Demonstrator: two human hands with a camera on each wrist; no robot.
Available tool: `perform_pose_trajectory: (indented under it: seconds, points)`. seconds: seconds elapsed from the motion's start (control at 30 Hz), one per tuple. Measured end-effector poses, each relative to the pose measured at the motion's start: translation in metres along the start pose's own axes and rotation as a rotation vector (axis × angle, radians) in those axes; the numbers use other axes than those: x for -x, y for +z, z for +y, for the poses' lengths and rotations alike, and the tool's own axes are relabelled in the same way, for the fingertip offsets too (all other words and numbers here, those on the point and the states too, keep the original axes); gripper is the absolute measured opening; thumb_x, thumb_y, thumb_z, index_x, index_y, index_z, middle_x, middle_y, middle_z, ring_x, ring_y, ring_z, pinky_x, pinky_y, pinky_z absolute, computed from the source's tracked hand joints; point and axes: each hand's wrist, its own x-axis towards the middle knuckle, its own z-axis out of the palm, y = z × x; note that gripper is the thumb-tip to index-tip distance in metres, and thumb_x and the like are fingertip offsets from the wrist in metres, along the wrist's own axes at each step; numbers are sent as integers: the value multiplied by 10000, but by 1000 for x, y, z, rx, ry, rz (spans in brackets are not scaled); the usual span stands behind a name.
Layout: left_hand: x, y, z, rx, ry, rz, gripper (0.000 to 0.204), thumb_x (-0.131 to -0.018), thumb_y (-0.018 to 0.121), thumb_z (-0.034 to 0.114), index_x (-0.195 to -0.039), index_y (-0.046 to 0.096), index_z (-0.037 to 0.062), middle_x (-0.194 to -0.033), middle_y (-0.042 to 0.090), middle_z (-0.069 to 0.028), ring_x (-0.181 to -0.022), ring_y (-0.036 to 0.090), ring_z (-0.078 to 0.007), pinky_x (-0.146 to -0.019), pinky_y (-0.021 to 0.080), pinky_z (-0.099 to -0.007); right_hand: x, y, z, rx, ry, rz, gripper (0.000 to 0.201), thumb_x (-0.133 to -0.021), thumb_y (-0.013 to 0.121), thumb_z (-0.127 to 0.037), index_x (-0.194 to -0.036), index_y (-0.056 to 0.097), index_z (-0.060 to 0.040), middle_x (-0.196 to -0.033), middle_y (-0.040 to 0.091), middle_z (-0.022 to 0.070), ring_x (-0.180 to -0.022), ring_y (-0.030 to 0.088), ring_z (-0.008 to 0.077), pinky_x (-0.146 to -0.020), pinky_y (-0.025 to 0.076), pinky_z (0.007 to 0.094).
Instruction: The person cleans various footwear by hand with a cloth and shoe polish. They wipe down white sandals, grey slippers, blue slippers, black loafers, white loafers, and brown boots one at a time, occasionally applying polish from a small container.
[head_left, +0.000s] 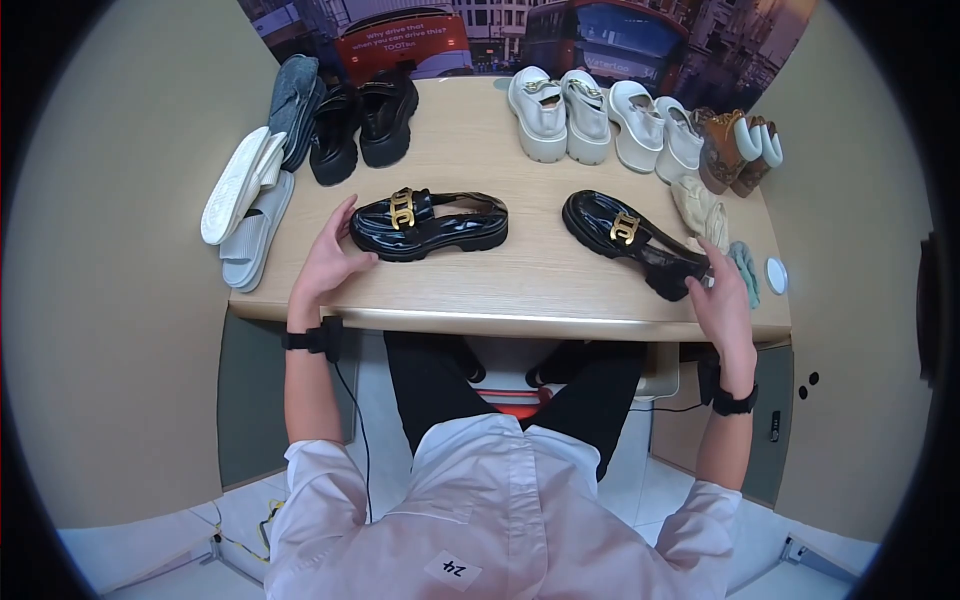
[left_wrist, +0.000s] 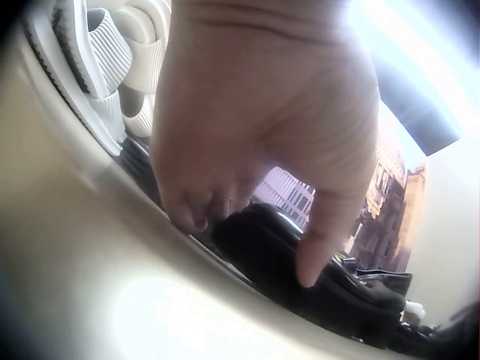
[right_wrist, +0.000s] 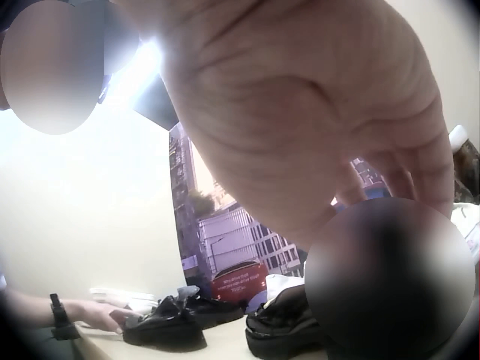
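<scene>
Two black glossy shoes with gold buckles lie apart on the table. The left shoe (head_left: 430, 232) points its toe left, and my left hand (head_left: 330, 255) holds that toe, thumb on the near side and fingers on the far side. In the left wrist view the thumb of my left hand (left_wrist: 270, 127) lies against the black shoe (left_wrist: 337, 296). The right shoe (head_left: 598, 222) is angled, heel toward the near right. My right hand (head_left: 722, 300) grips its heel between thumb and fingers. A blurred patch in the right wrist view hides the fingertips of my right hand (right_wrist: 315, 112).
At the back left stand black shoes (head_left: 388, 120), blue-grey slippers (head_left: 295, 100) and white and grey slippers (head_left: 255, 220). White shoes (head_left: 540, 115) and brown boots (head_left: 725, 150) line the back right. Beige cloth (head_left: 700, 210), green cloth (head_left: 745, 268) and a white round object (head_left: 777, 276) lie right.
</scene>
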Motion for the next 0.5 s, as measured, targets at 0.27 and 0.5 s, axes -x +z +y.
perform_pose_trajectory:
  seconds: [0.27, 0.5]
  points:
    - [32, 21, 7, -371, 112, 47, 1032, -636, 1067, 244, -1512, 593, -25, -1312, 639, -178, -1274, 631, -294, -1144, 500, -382, -44, 12, 19, 11, -32, 15, 631, -924, 723, 39, -1532, 610, -88, -1336, 718, 273, -1155, 720, 442, -995, 573, 472]
    - [70, 92, 47, -469, 102, 305, 794, -624, 1078, 432, -1087, 629, -30, -1031, 605, -148, -960, 609, -304, -867, 538, -424, -98, 29, 36, -22, -66, -31, 695, -936, 713, 25, -1597, 554, -119, -1291, 741, 282, -1195, 708, 462, -1023, 566, 487]
